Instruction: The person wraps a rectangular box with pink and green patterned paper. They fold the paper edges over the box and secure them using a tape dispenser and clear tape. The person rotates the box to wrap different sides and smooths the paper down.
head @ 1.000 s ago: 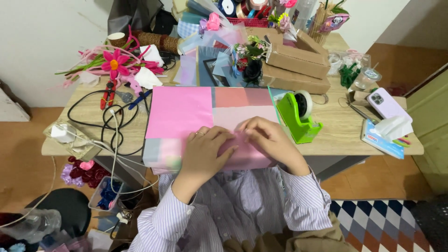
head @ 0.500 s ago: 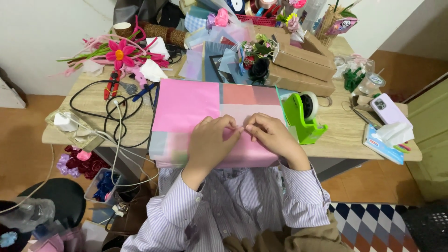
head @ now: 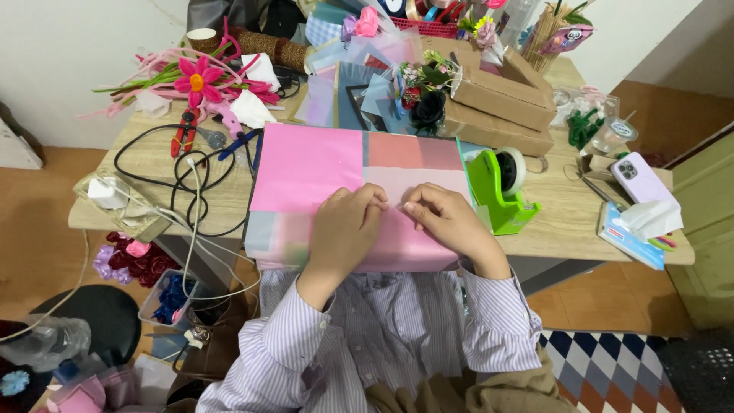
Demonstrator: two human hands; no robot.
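Lying flat across the near middle of the wooden table (head: pixel 550 222), the stack of pink paper sheets (head: pixel 321 164) overhangs the front edge toward the person. Both hands rest on its lower half, side by side and nearly touching at the fingertips. The left hand (head: pixel 344 229) has its fingers curled down, tips pressed to the paper; the right hand (head: pixel 451 222) does the same, thumb and forefinger drawn together on the sheet as if pinching a fold, though whether a crease is actually gripped cannot be told. Striped shirt sleeves (head: pixel 497 321) run back from both wrists.

Just right of the paper stands a green tape dispenser (head: pixel 497 191), close to the right hand. Further right lie a phone in a lilac case (head: pixel 642 180) and a crumpled white tissue (head: pixel 650 218) on a blue packet. Behind the paper sit brown cardboard boxes (head: pixel 501 103) and a small bouquet with a dark rose (head: pixel 424 107). To the left, black and white cables (head: pixel 187 183) loop over the tabletop, with red-handled pliers (head: pixel 183 131) and a pink pipe-cleaner flower (head: pixel 199 80) beyond them.
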